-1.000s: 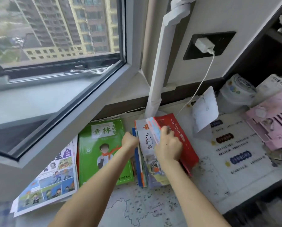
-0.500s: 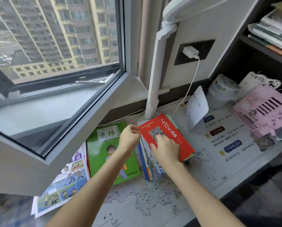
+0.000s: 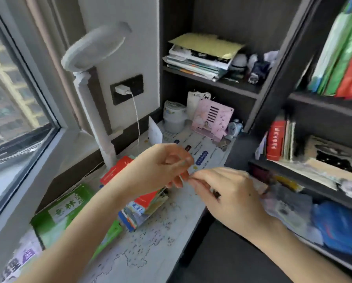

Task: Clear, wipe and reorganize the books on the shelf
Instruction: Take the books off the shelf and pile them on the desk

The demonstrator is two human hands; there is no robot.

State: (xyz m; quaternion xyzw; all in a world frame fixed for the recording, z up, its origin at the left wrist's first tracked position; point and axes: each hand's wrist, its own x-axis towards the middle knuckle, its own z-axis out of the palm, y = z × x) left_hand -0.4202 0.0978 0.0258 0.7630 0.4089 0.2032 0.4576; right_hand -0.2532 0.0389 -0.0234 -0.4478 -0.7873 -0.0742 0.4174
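Several books are out on the tabletop [image 3: 150, 248] so far: a small stack [image 3: 139, 213] with a red book [image 3: 118, 170] on top in the lower middle of the frame, a green book [image 3: 69, 207] just left of it, and some big illustrated workbook [image 3: 17, 260] poking in at the bottom left corner. So the clearing part looks started to me, but nowhere near finished.

The dark shelf [image 3: 273, 82] on the right is loaded. There's a flat pile [image 3: 199, 56] in the upper middle cubby, upright green and red books [image 3: 342, 54] at the top right, and a fat red volume [image 3: 276, 139] standing with a few thin ones at middle right. Lower down there's a blurry jumble of papers and something blue [image 3: 334, 223].

Neither hand is on a book. The left hand [image 3: 160, 166] and right hand [image 3: 228, 193] hang above the tabletop in the centre of the frame, fingers curled in, fingertips meeting. They might be pinching some tiny thing between them, but it's too smeared and I honestly can't tell.

No cloth anywhere that I can see, so my read is that wiping hasn't begun and all the re-sorting is yet to come.

Around that, at the back of the tabletop, are a white desk lamp [image 3: 95, 43], a charger [image 3: 121, 90] in the wall socket and a pink stand [image 3: 211, 119]. The window [image 3: 7, 99] runs down the left edge.
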